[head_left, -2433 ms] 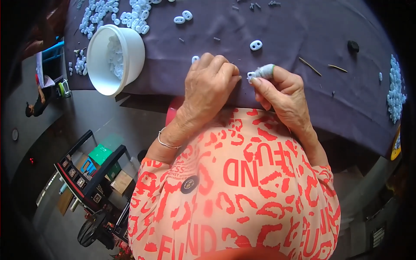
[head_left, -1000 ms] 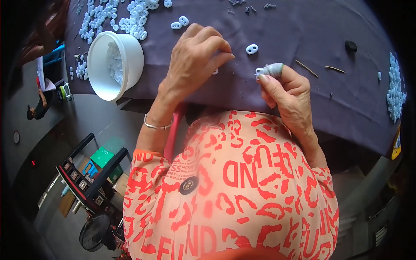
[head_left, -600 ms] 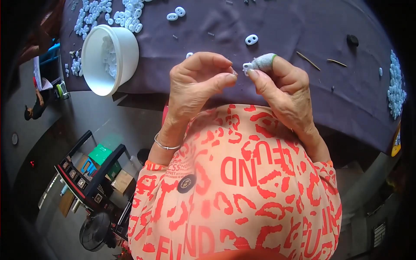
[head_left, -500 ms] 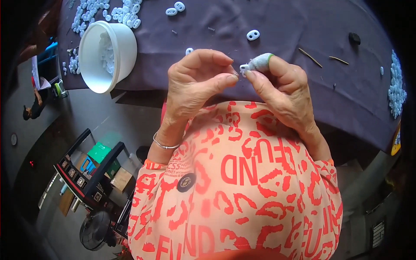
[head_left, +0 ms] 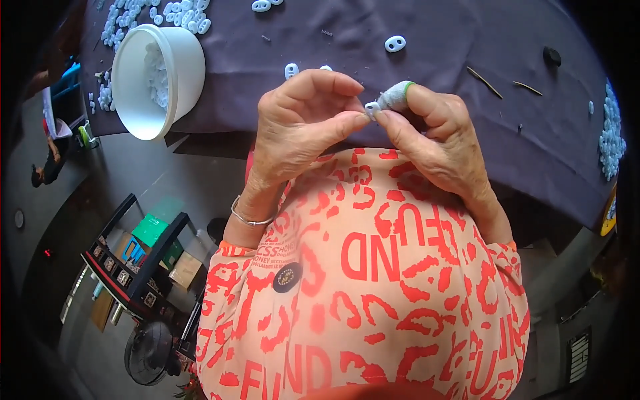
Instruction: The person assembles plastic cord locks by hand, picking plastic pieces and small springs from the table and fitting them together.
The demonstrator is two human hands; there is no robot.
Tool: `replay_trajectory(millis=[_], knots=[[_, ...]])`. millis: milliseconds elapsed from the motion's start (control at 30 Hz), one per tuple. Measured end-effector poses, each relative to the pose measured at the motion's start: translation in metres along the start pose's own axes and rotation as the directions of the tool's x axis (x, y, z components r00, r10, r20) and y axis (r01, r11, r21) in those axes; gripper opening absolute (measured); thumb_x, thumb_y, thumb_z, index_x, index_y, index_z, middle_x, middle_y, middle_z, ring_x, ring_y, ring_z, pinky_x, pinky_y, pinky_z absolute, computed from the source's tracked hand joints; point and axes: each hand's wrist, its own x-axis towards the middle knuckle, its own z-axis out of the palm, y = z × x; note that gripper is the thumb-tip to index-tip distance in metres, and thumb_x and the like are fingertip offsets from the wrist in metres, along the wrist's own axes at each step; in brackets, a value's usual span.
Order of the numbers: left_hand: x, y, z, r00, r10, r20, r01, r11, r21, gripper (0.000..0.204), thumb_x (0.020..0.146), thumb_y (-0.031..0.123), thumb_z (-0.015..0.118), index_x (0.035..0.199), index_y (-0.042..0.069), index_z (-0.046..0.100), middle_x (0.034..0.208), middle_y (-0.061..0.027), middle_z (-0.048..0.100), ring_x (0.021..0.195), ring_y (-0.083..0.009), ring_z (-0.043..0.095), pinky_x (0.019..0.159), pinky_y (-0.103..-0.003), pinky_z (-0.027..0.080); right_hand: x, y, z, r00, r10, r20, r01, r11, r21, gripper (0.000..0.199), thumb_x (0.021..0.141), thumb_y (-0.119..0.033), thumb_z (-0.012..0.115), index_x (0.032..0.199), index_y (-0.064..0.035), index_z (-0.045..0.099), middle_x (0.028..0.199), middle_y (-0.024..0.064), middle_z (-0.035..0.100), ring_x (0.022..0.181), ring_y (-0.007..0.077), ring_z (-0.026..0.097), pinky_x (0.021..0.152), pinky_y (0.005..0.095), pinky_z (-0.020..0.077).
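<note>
Between the thumb and wrapped forefinger of my right hand (head_left: 440, 137) is a small white two-hole cord lock (head_left: 372, 109). A white wrap with a green edge (head_left: 395, 97) covers that forefinger. My left hand (head_left: 297, 130) has its thumb tip right at the cord lock's left side, forefinger curled above. Whatever tiny thing its fingertips pinch is too small to make out. Just beyond the left hand lies a loose cord lock (head_left: 291, 71), and another (head_left: 326, 68) is partly hidden behind the knuckles. Farther off sits a cord lock (head_left: 395, 44) with two dark holes.
A white tub (head_left: 187, 70) of pale pieces lies tipped at the dark tablecloth's left. Behind it is a pile of white pieces (head_left: 123, 23); a pale-blue pile (head_left: 611, 137) lines the right edge. Tiny springs (head_left: 327, 32), thin sticks (head_left: 485, 82) and a black lump (head_left: 552, 56) lie about.
My left fingertips have come up to the cord lock in my right hand, closing the small gap. The whole view has shifted slightly.
</note>
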Motion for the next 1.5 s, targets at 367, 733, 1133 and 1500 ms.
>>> replay_trajectory(millis=[367,733,1133,1500], knots=[[0.002,0.001,-0.005,0.997,-0.029,0.075,0.021,0.994,0.106,0.026,0.074,-0.004,0.068,0.099,-0.004,0.059,0.083,-0.0050,0.064,0.077,-0.0083,0.061,0.068,-0.020,0.051,0.000,0.011,0.004,0.996,-0.072,0.058,0.073,0.997,-0.015,0.008,0.082,-0.002,0.059,0.078,0.0037,0.055,0.061,0.0039,0.053,0.053,0.0069,0.045,0.049,0.0245,0.0359],[-0.003,-0.003,-0.005,0.985,-0.172,-0.013,0.171,0.985,-0.030,0.029,0.077,-0.004,0.067,0.104,-0.002,0.058,0.083,-0.0056,0.065,0.076,-0.0097,0.062,0.068,-0.021,0.051,-0.002,0.011,0.009,0.988,0.151,0.028,-0.154,0.958,0.242,0.009,0.086,-0.009,0.059,0.084,0.0002,0.060,0.062,-0.0021,0.053,0.056,0.0028,0.045,0.049,0.0195,0.0358],[-0.004,-0.005,-0.004,0.994,-0.105,-0.024,0.105,0.994,0.014,0.027,0.082,0.002,0.064,0.107,-0.001,0.057,0.085,-0.0064,0.065,0.074,-0.0103,0.062,0.061,-0.018,0.049,-0.003,0.013,0.016,0.997,0.073,-0.014,-0.069,0.973,0.219,0.008,0.087,-0.006,0.056,0.084,0.0002,0.060,0.061,-0.0038,0.051,0.052,0.0024,0.042,0.045,0.0201,0.0326],[-0.009,-0.006,0.003,0.978,-0.204,-0.050,0.203,0.979,-0.012,0.014,0.086,0.012,0.062,0.093,0.000,0.063,0.079,-0.0022,0.063,0.067,-0.0057,0.058,0.054,-0.016,0.044,-0.003,0.007,0.009,0.946,0.320,0.047,-0.302,0.820,0.485,0.016,0.084,-0.013,0.058,0.084,0.0018,0.062,0.069,-0.0021,0.058,0.064,0.0030,0.049,0.058,0.0212,0.0411]])
